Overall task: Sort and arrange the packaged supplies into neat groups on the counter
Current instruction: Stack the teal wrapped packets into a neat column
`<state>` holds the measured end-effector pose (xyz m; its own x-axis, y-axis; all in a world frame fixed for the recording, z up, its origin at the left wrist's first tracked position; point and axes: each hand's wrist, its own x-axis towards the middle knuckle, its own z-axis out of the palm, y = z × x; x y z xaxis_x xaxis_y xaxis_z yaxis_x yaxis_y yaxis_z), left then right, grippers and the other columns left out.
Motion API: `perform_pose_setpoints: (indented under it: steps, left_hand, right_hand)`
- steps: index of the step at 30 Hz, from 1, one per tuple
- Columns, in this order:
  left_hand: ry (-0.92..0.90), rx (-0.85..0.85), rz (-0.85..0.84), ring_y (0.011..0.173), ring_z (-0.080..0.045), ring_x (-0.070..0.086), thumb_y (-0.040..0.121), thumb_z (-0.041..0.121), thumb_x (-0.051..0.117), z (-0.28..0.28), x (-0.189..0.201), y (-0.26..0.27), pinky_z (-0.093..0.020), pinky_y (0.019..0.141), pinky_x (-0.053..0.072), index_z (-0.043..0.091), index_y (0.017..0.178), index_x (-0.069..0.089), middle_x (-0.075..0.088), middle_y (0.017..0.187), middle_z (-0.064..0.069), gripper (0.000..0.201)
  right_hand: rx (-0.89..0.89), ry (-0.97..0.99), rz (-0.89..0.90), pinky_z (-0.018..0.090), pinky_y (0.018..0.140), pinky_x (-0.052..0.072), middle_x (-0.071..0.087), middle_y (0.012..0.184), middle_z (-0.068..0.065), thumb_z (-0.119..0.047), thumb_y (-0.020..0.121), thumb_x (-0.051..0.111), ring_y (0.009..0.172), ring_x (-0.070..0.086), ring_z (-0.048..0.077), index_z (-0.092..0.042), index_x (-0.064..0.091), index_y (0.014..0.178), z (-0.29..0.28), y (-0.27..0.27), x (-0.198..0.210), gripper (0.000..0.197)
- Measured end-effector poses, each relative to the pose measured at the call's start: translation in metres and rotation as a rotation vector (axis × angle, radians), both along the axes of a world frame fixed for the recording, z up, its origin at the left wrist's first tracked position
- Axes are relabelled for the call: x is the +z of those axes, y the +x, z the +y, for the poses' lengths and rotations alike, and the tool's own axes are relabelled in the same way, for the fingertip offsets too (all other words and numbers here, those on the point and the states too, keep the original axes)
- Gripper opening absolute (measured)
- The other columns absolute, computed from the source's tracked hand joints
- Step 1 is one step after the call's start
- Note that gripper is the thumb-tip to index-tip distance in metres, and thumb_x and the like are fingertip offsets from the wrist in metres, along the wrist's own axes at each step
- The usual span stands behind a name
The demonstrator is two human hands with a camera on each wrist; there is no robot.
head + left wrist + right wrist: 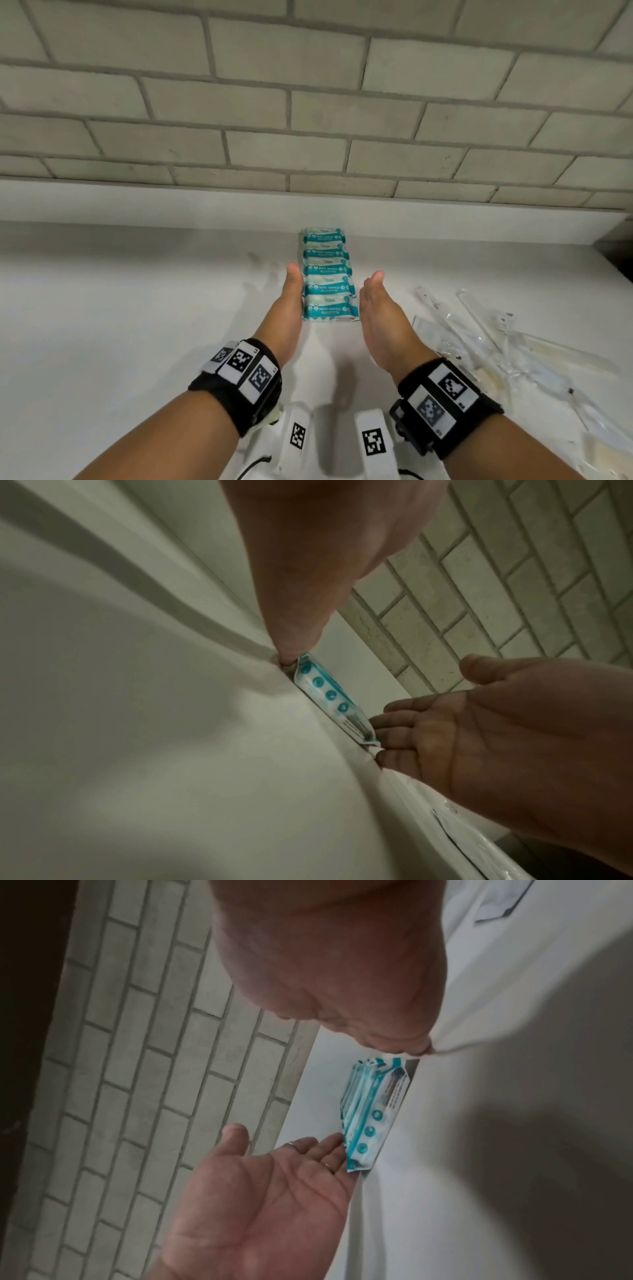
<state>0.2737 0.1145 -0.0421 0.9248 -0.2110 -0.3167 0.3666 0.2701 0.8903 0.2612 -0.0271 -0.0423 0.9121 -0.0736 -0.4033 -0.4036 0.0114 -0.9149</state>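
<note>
Several teal and white mini wipes packs lie in one straight row on the white counter, running away from me toward the wall. My left hand stands on edge against the row's left side, fingers straight. Opposite it, my right hand is also flat along the right side, thumb up. In the left wrist view the right hand touches the end of the nearest pack with its fingertips. In the right wrist view the left hand touches the pack the same way. Neither hand grips anything.
A loose heap of clear plastic packaged items lies on the counter to the right of my right hand. A grey brick-tile wall rises behind the counter's low back ledge.
</note>
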Motion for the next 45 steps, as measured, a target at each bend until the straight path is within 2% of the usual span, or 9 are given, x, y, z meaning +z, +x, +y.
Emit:
perform_pose_setpoints:
  steps: [4,12,16,23,27,32,38,42,45]
  left_hand:
    - [0.067,-0.029,-0.033,0.094,0.014,0.063,0.091,0.069,0.008,-0.001,-0.005,0.002,-0.026,0.103,0.029,0.051,0.093,0.068,0.071,0.098,0.026,0.063]
    - [0.006,-0.011,0.025,0.115,-0.012,0.051,0.097,0.059,0.006,0.001,0.008,0.009,-0.029,0.103,0.028,0.012,0.144,0.036,0.046,0.144,-0.007,0.072]
    - [0.058,-0.039,0.045,0.105,-0.005,0.061,0.096,0.062,0.006,0.004,0.007,0.025,-0.022,0.088,0.039,0.024,0.129,0.050,0.065,0.115,0.009,0.067]
    - [0.113,-0.038,0.066,0.082,0.001,0.070,0.093,0.067,0.010,0.002,-0.001,0.039,-0.023,0.075,0.050,0.042,0.114,0.055,0.073,0.095,0.018,0.056]
    - [0.101,-0.042,0.072,0.116,-0.016,0.057,0.097,0.059,0.009,0.001,0.014,0.053,-0.021,0.074,0.044,0.013,0.146,0.036,0.051,0.140,-0.006,0.072]
    - [0.137,-0.038,0.062,0.085,-0.008,0.073,0.090,0.071,0.013,0.002,0.006,0.074,-0.019,0.056,0.055,0.024,0.124,0.055,0.075,0.100,0.003,0.072]
    - [0.201,0.060,0.113,0.141,-0.022,0.035,0.070,0.091,0.023,0.006,-0.002,0.102,-0.035,0.110,0.028,0.027,0.155,0.003,0.021,0.160,-0.001,0.108]
    - [0.164,-0.014,0.097,0.113,-0.024,0.065,0.043,0.104,0.034,0.007,-0.053,0.146,-0.046,0.101,0.046,0.038,0.151,0.019,0.050,0.144,-0.005,0.127]
    - [0.198,0.007,0.119,0.107,-0.022,0.068,0.057,0.098,0.029,0.006,-0.030,0.133,-0.038,0.097,0.048,0.030,0.151,0.025,0.063,0.130,-0.007,0.116]
  right_hand:
    - [0.011,0.084,-0.005,0.032,0.117,0.016,0.052,0.091,-0.021,-0.059,0.097,0.015,0.096,0.049,-0.003,-0.030,0.051,0.113,0.003,0.002,0.000,0.050]
    - [0.043,0.059,0.026,0.039,0.120,0.018,0.064,0.092,-0.017,-0.071,0.091,0.020,0.096,0.058,0.004,-0.031,0.061,0.112,-0.010,0.021,-0.013,0.061]
    - [0.085,0.054,-0.006,0.028,0.104,0.037,0.061,0.066,-0.022,-0.058,0.098,0.016,0.066,0.065,-0.003,-0.032,0.060,0.094,-0.007,0.034,0.002,0.052]
    - [0.180,-0.067,0.004,0.028,0.104,0.039,0.064,0.120,-0.011,-0.065,0.094,0.015,0.109,0.061,0.002,-0.034,0.058,0.121,-0.008,0.059,-0.006,0.059]
    - [0.135,-0.068,0.069,0.037,0.120,0.013,0.031,0.155,-0.004,-0.077,0.086,0.019,0.142,0.029,0.013,-0.014,0.030,0.149,-0.013,0.080,0.007,0.090]
    - [0.189,-0.072,0.012,0.037,0.117,0.027,0.063,0.125,-0.006,-0.071,0.091,0.020,0.121,0.055,0.012,-0.022,0.056,0.131,-0.005,0.091,0.005,0.073]
    - [0.135,-0.112,0.015,0.036,0.118,0.019,0.037,0.152,0.007,-0.065,0.095,0.019,0.141,0.033,0.022,-0.015,0.037,0.145,-0.010,0.111,0.017,0.073]
    - [0.186,-0.106,0.052,0.041,0.116,0.028,0.059,0.135,0.005,-0.084,0.077,0.022,0.120,0.056,0.018,-0.028,0.063,0.099,-0.004,0.135,-0.003,0.072]
    - [0.138,-0.071,0.075,0.039,0.118,0.025,0.048,0.144,0.004,-0.074,0.088,0.022,0.127,0.049,0.016,-0.017,0.051,0.132,-0.007,0.131,0.002,0.077]
